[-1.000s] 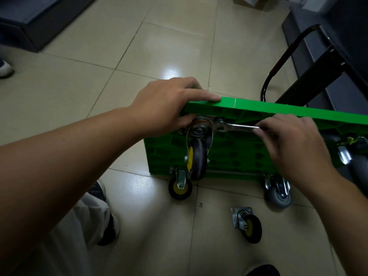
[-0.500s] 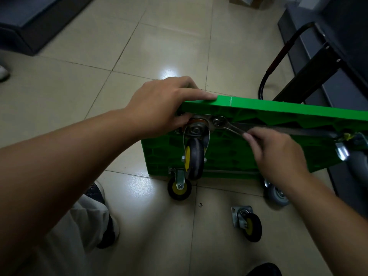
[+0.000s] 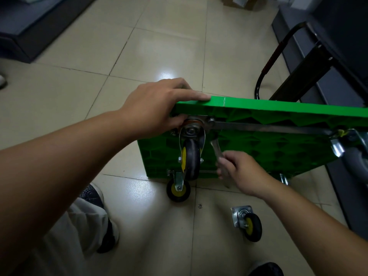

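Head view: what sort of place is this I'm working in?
Likely an indoor office or storeroom, not a workshop: glossy beige floor tiles, dark cabinet bases along both sides, and cardboard boxes at the far end.

Five casters [image 3: 190,158] [image 3: 178,189] [image 3: 251,226] [image 3: 356,156] [image 3: 283,179], one cart [image 3: 278,108] — one wrench [image 3: 216,150]
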Demonstrator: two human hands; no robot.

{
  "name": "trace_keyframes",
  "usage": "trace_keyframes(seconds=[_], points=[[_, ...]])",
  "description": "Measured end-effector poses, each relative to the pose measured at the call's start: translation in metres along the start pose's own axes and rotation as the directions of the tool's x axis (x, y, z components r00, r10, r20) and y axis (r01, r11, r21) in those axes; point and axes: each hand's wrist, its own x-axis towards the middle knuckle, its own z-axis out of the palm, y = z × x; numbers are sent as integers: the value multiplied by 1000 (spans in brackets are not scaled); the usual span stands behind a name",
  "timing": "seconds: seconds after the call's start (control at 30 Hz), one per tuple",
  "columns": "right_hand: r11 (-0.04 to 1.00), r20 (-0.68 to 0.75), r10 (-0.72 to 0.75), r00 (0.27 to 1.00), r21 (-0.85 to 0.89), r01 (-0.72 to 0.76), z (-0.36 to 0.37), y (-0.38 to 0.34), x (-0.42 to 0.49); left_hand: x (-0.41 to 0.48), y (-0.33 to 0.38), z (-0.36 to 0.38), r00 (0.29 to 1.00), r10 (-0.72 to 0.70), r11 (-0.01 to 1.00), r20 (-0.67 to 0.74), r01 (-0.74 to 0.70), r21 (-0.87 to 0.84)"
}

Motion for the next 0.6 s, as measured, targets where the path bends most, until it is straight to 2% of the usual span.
trace_keyframes(seconds=[0.07, 0.1, 0.13, 0.2, 0.27, 0.33, 0.4, 0.6], points=[[922, 39, 56, 998, -386, -36, -18, 14, -8, 0, 0, 0, 1000, -1, 1000, 5, 1, 3], [849, 26, 64, 998, -527, -41, -26, 20, -12, 0, 0, -1, 1000, 0, 1000, 5, 0, 0], [803, -9, 26, 1000, -595, -26, -34, 22, -14, 0, 0, -1, 1000, -1, 1000, 4, 1, -3], [822, -116, -175, 978, -564, 81, -47, 20, -18, 0, 1, -1, 1000, -4, 1000, 3, 4, -3], [836, -223, -369, 902, -504, 217, -56, 9, -21, -1, 0, 0, 1000, -7, 1000, 2, 7, -3], [768, -277, -482, 831, -589, 250, -63, -3, -22, -1, 0, 0, 1000, -7, 1000, 1, 7, -8], [715, -303, -524, 796, -665, 217, -66, -11, -22, 0, 0, 0, 1000, -5, 1000, 7, 6, -11], [713, -319, -546, 775, -662, 229, -62, -18, -13, -1, 0, 0, 1000, 9, 1000, 12, -9, -5]])
